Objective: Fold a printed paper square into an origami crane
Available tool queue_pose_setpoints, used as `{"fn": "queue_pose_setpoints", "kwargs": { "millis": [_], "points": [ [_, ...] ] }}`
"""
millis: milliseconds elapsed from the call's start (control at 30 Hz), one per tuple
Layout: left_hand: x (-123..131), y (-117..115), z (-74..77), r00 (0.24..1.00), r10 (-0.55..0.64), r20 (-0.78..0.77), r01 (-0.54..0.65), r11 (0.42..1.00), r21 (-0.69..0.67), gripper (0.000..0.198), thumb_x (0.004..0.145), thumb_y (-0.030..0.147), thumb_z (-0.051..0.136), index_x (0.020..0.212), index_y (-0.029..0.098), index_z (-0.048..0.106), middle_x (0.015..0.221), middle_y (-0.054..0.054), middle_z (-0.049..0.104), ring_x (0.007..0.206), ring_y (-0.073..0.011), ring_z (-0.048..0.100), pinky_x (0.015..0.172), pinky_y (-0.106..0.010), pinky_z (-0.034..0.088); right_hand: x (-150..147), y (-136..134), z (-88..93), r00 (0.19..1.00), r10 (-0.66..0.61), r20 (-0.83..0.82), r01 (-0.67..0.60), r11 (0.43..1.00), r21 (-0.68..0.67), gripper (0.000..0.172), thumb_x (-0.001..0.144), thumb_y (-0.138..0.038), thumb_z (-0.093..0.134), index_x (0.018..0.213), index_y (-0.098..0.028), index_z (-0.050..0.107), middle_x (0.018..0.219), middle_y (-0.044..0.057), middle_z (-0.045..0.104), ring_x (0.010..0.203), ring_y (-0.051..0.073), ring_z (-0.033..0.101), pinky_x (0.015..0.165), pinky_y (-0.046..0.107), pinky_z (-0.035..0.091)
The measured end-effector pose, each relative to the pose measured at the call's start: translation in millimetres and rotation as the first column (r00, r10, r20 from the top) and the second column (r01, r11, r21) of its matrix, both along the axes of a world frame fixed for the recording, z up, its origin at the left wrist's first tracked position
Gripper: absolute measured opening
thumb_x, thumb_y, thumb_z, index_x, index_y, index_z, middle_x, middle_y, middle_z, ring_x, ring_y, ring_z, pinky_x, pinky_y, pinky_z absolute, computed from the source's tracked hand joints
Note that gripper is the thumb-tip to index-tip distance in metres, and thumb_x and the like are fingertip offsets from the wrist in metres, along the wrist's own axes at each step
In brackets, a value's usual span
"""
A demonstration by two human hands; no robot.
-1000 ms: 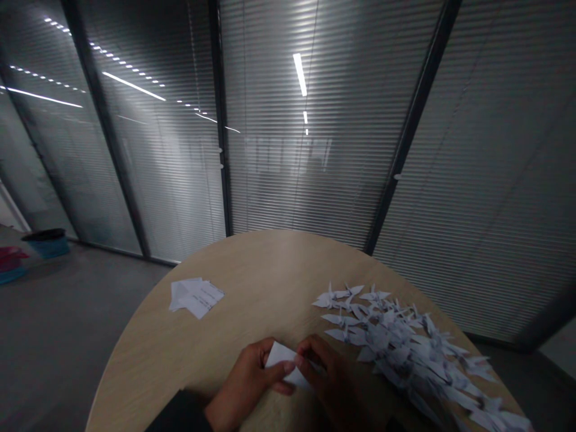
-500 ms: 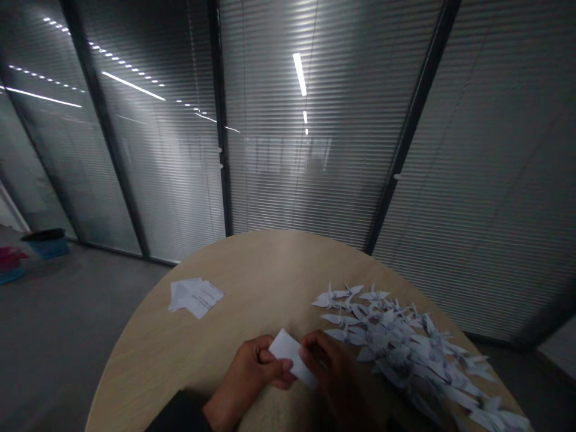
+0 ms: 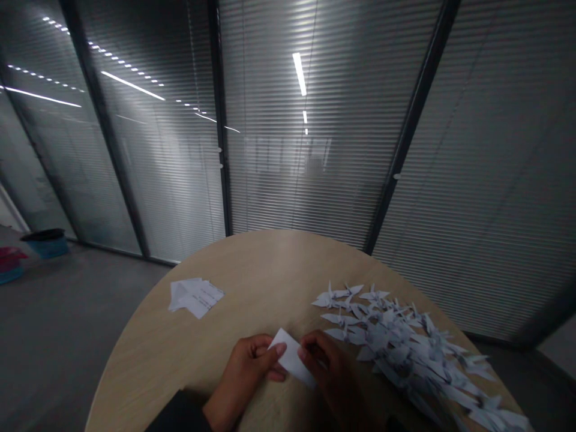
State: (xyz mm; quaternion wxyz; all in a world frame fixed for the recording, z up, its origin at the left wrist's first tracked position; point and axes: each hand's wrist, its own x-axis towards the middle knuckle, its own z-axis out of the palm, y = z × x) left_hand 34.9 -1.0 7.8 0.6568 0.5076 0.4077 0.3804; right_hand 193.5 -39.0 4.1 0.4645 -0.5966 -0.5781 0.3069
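Observation:
A small folded piece of white paper (image 3: 291, 355) is held between my two hands, just above the near part of the table. My left hand (image 3: 252, 363) pinches its left corner, thumb on top and fingers beneath. On the paper's right side, my right hand (image 3: 326, 366) grips the edge with thumb and fingertips; part of that hand lies in shadow. Many folded white paper cranes (image 3: 400, 342) are heaped to the right of my right hand. Farther off on the left lies a small stack of white paper sheets (image 3: 197, 296) with printed text.
The round wooden table (image 3: 274, 258) has its curved far edge close to a glass partition with blinds (image 3: 306, 180). On the floor at far left stand a blue bin with a dark liner (image 3: 47, 245) and a blue bin with a pink liner (image 3: 9, 264).
My left thumb has moved up along the paper, from its lower edge toward the upper middle. My right hand keeps nearly the same hold. The cranes and sheets have not moved.

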Motion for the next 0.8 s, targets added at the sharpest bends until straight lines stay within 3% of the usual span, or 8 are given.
{"fn": "queue_pose_setpoints", "kwargs": {
  "millis": [500,800],
  "points": [
    [-1,-2,4.2,1.000,-0.001,-0.020,0.002,0.999,0.051,0.052,0.052,0.062,0.076,0.064,0.011,0.069,0.056,-0.004,0.066,0.051,-0.0143,0.059,0.055,-0.025,0.048,-1,-1,5.3,0.999,0.040,-0.006,-0.040,0.997,-0.059,0.030,0.071,-0.048,0.049,0.074,-0.019,0.057,0.073,0.006,0.063,0.071,0.022,0.060,0.067,0.032,0.044],
    [-3,-1,-5.3,0.998,-0.010,0.067,0.005,0.997,0.074,0.046,0.058,0.055,0.078,0.068,0.011,0.071,0.062,-0.005,0.069,0.057,-0.0148,0.062,0.058,-0.024,0.049,-1,-2,7.3,0.999,0.038,-0.011,-0.039,0.998,-0.055,0.031,0.071,-0.047,0.051,0.073,-0.018,0.060,0.075,0.006,0.063,0.075,0.023,0.061,0.070,0.033,0.043]
  ]
}}
